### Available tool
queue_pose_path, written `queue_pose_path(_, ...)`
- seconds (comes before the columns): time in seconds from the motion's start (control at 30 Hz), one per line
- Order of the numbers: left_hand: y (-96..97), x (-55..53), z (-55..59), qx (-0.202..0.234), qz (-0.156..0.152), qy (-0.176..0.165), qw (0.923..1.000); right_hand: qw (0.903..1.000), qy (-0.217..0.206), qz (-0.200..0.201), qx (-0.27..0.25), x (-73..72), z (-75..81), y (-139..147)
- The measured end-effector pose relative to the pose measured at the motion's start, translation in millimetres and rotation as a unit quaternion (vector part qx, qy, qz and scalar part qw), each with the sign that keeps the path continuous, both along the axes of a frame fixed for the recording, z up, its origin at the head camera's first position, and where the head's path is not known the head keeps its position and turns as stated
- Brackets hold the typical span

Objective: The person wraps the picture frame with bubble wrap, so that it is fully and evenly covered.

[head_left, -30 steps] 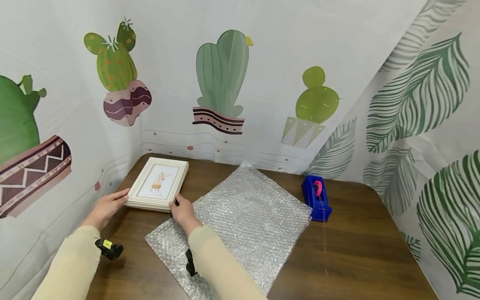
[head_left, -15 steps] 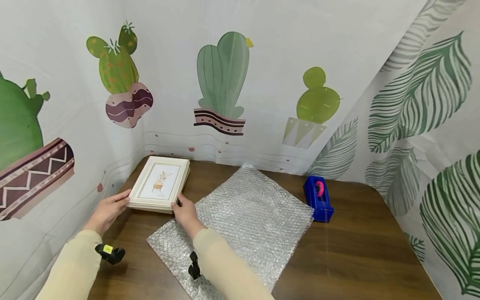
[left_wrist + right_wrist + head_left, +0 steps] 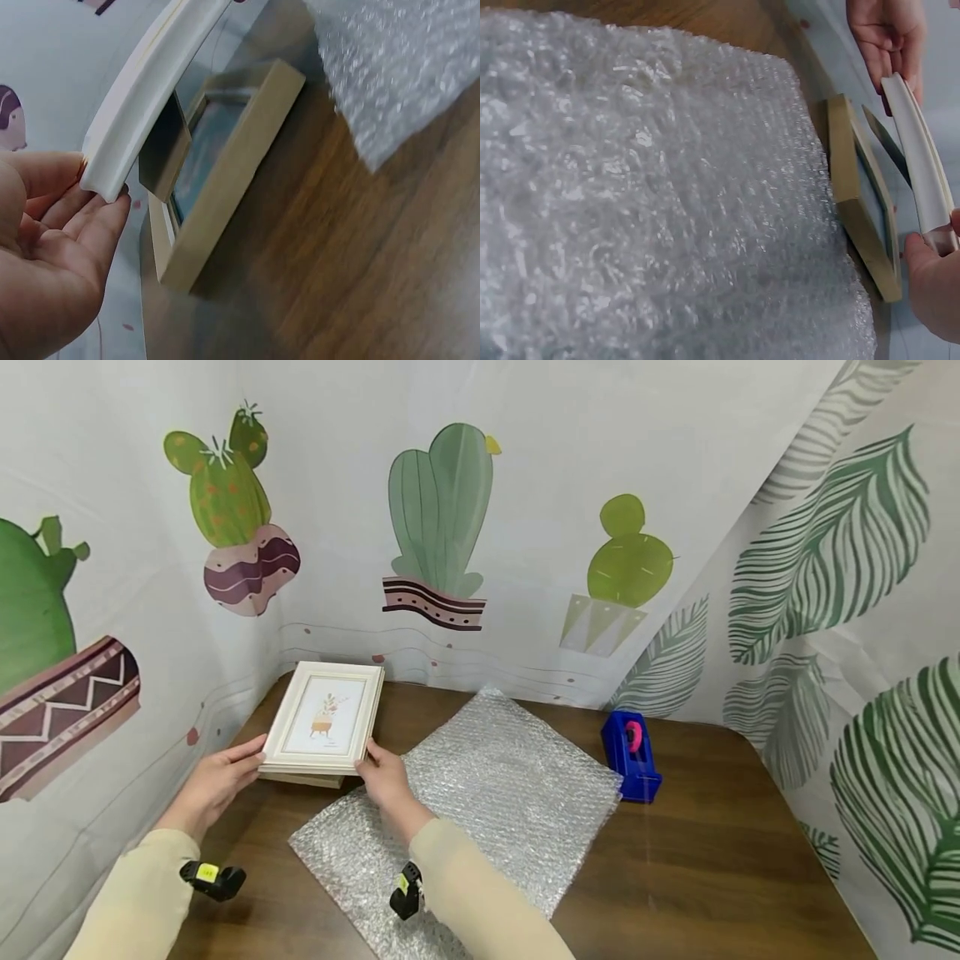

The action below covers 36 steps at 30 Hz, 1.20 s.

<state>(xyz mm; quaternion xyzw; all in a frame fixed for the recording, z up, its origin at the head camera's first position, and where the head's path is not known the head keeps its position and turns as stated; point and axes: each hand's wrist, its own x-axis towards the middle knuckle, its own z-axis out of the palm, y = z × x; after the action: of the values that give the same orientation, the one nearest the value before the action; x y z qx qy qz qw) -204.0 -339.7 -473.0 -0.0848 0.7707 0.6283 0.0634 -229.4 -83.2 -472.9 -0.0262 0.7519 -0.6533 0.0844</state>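
Note:
Both hands hold a white picture frame (image 3: 327, 714) with a potted-plant print, raised over a second, light wooden frame (image 3: 238, 180) that lies on the table. The left hand (image 3: 213, 781) pinches its near left corner between thumb and fingers. At the near right corner, the right hand (image 3: 392, 783) grips the edge. A dark stand flap (image 3: 166, 150) sticks out from the raised frame's back, as the left wrist view shows. In the right wrist view, a gap separates the two frames, and the left hand appears at the far end.
A sheet of bubble wrap (image 3: 510, 785) lies diagonally across the brown table (image 3: 712, 860), beneath the right forearm. Behind its right corner stands a blue tape dispenser (image 3: 633, 760) with a pink core. Cactus-print cloth (image 3: 525, 527) hangs close behind the table.
The white picture frame has risen off the wooden frame and shifted slightly right and back, carried by both hands. The lower frame now shows beneath it. Bubble wrap and dispenser stay put.

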Motion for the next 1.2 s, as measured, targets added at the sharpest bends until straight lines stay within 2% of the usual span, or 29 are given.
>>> queue_pose_path(0.13, 7.0, 2.9, 4.1, 0.014, -0.003, 0.003, 0.9999, 0.9995, -0.004, 0.004, -0.030, 2.7, 1.2, 9.3)
queue_pose_path(0.23, 12.9, 5.0, 7.4, 0.003, -0.009, 0.005, 0.9999, 0.9984, -0.018, 0.010, -0.052, 5.5, 1.9, 16.8)
queue_pose_path(0.37, 23.3, 8.0, 12.1, -0.008, -0.017, 0.020, 0.9996, 0.9973, -0.031, 0.024, -0.063, 10.2, 4.1, 29.7)
queue_pose_path(0.47, 33.0, 9.8, 14.6, 0.009, -0.019, 0.030, 0.9993, 0.9963, -0.037, 0.033, -0.069, 12.7, 6.7, 41.5)
queue_pose_path(0.57, 45.2, 12.2, 14.5, 0.016, -0.011, 0.030, 0.9993, 0.9952, -0.039, 0.038, -0.082, 15.2, 8.5, 54.0)
queue_pose_path(0.63, 54.7, 14.7, 13.6, 0.002, -0.004, 0.033, 0.9994, 0.9945, -0.040, 0.039, -0.088, 18.0, 10.1, 62.7)
queue_pose_path(0.77, 74.8, 20.4, 12.8, -0.035, 0.002, 0.040, 0.9986, 0.9969, -0.029, 0.037, -0.063, 23.3, 10.9, 80.3)
queue_pose_path(1.0, 105.4, 27.8, 15.0, -0.030, -0.010, 0.007, 0.9995, 0.9983, -0.031, 0.030, -0.038, 34.1, 13.8, 111.8)
queue_pose_path(1.2, 131.0, 35.9, 17.2, -0.061, -0.029, 0.002, 0.9977, 0.9986, -0.033, 0.026, -0.032, 49.0, 13.7, 140.8)
